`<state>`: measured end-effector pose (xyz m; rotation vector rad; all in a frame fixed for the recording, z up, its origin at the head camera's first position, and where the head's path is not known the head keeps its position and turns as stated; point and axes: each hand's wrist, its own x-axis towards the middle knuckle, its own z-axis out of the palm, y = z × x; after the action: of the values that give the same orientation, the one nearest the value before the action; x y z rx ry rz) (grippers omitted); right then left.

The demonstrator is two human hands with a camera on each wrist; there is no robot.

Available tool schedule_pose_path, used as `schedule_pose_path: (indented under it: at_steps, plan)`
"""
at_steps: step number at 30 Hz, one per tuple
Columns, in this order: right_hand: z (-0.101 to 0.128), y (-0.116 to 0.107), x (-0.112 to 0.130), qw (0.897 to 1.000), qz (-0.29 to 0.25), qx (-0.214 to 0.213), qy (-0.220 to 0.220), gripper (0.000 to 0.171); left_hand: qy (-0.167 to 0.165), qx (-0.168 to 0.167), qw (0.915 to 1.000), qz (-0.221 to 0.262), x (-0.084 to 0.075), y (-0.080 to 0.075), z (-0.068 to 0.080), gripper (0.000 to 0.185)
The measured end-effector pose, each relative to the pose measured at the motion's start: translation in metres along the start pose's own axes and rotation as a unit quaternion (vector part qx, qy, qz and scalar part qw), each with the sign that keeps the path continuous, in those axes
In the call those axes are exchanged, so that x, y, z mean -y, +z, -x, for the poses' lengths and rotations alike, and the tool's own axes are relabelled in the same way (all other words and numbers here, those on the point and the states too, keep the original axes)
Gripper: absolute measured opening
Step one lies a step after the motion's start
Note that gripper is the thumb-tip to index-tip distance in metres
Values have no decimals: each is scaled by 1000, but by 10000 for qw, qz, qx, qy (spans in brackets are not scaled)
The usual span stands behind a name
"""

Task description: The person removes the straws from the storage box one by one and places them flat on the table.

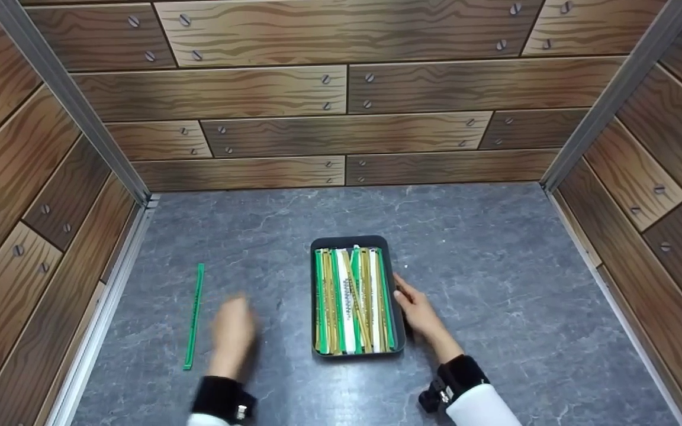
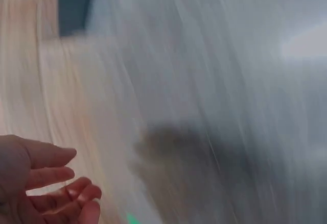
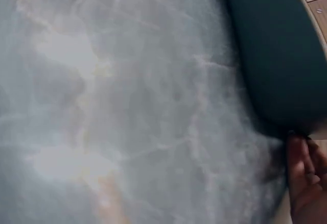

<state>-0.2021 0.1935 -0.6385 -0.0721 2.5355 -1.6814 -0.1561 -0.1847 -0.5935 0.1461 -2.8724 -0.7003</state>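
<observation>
1. Left hand (image 1: pixel 231 334): nearest item, low on the grey stone-patterned tabletop (image 1: pixel 495 284), blurred in the head view. The left wrist view shows its fingers (image 2: pixel 51 175) loosely extended with nothing between them; released, holding nothing. It lies between the loose green strip and the tray, touching neither.
2. Right hand (image 1: pixel 419 313): set against the right-hand side of the dark tray (image 1: pixel 401 331), fingers straight along the tray wall. The right wrist view shows fingertips (image 3: pixel 301 168) touching the tray's dark outer wall (image 3: pixel 276 55); not curled round it.
3. Loose green strip (image 1: pixel 193 316): a long thin strip lying flat on the tabletop, running near-to-far, to the left of the left hand and near the left-hand wall's metal rail (image 1: pixel 110 307).
4. Dark tray, contents: a rectangular tray with rounded corners at the table's middle, packed with long strips (image 1: pixel 353 302) laid lengthwise side by side, in green, white and tan or gold.
5. Enclosure walls (image 1: pixel 341 118): printed wood-plank pattern with screw heads, standing at the back and on both sides, joined by grey metal corner posts (image 1: pixel 63 89).
</observation>
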Motion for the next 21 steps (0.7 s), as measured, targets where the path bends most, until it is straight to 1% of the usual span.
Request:
schedule_pose_path:
  at_steps: [1,4,6,8,10,11,13,15,17,19,21]
  plan:
    - [1,-2,1,10000,-35,43,-28,47,199,11,9998,71,-14,6,2,8]
    - [3,-5,1,9994,-287,177,-87,48,701,161,9965,419,-54,22,6,23]
    - [4,-6,1,9988,-412,219,-161,48,930,347,9928,678,-78,31,9,34]
    - [5,-6,1,9985,-474,209,-172,49,1097,530,9884,906,-99,40,12,41]
    - [5,-6,1,9988,-465,128,-111,48,1217,609,9864,927,-114,49,15,42]
    - [5,-6,0,9989,-461,91,-64,48,1238,633,9869,823,-120,53,16,42]
    - [5,-5,-1,9989,-466,13,16,49,1326,577,9882,511,-128,62,18,36]
    - [5,-4,-2,9989,-467,-55,65,49,1362,475,9895,84,-133,70,19,29]
    - [5,-3,-3,9989,-449,-93,69,48,1355,389,9897,-233,-135,77,19,22]
    - [6,-2,-3,9990,-435,-107,10,48,1321,308,9898,-432,-136,82,19,16]
    - [7,-1,-3,9991,-410,-118,-44,47,1265,279,9904,-473,-137,86,17,11]
